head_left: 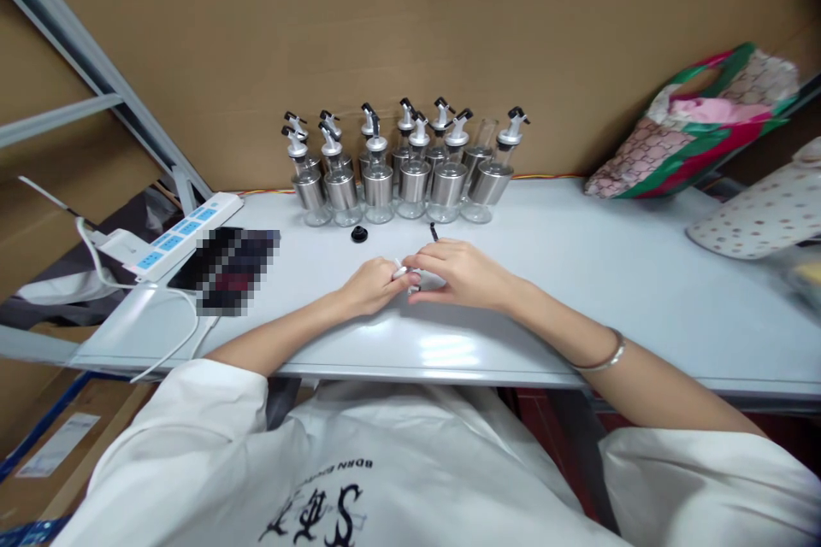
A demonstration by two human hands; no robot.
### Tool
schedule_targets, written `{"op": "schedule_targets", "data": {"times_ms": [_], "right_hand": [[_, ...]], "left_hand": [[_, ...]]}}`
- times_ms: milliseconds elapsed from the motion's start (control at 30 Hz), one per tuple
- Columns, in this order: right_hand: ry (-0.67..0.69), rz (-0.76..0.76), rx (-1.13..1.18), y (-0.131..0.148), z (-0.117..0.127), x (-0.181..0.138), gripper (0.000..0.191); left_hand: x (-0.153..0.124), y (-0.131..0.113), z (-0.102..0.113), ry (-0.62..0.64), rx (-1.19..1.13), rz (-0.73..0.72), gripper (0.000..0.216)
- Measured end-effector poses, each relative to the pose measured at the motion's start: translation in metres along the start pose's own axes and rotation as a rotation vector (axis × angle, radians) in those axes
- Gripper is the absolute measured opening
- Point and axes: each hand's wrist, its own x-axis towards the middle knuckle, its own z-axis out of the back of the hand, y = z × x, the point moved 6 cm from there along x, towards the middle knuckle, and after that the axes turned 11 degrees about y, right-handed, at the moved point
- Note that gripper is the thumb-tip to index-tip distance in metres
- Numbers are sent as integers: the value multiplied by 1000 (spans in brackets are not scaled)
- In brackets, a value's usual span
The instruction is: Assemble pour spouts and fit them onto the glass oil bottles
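Note:
My left hand is closed on a small white-and-silver part that looks like a bottle pourer's spout top, just above the table. Against it, my right hand curls its index finger and thumb around the same part, hiding much of it. A thin black piece shows just beyond my right hand's knuckles. Left of it lies a round black stopper. Behind stand several glass bottles with steel sleeves, most fitted with silver-and-black pourers. One back-row bottle at the right has an open glass neck.
On the left are a power strip, a blurred-out dark device and white cables. A patterned bag and a white dotted object are at the right. Cardboard stands behind the table.

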Motion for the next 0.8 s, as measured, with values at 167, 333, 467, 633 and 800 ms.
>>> {"op": "schedule_targets", "data": {"times_ms": [167,333,467,633,800], "right_hand": [[7,-11,59,1,-1,0,49],[-7,-34,41,3,1,0,51],[-76,14,-46,8,8,0,46],[-162,77,-112,13,12,-1,33],[-153,120,-195,13,9,-5,23]], "left_hand": [[0,-3,-4,41,-147,-94,79],[1,-5,-4,45,-201,-121,80],[-1,-5,-3,67,-280,-111,80],[-4,-2,-5,122,-420,-92,82],[-5,-1,-5,159,-489,-87,80]]}}
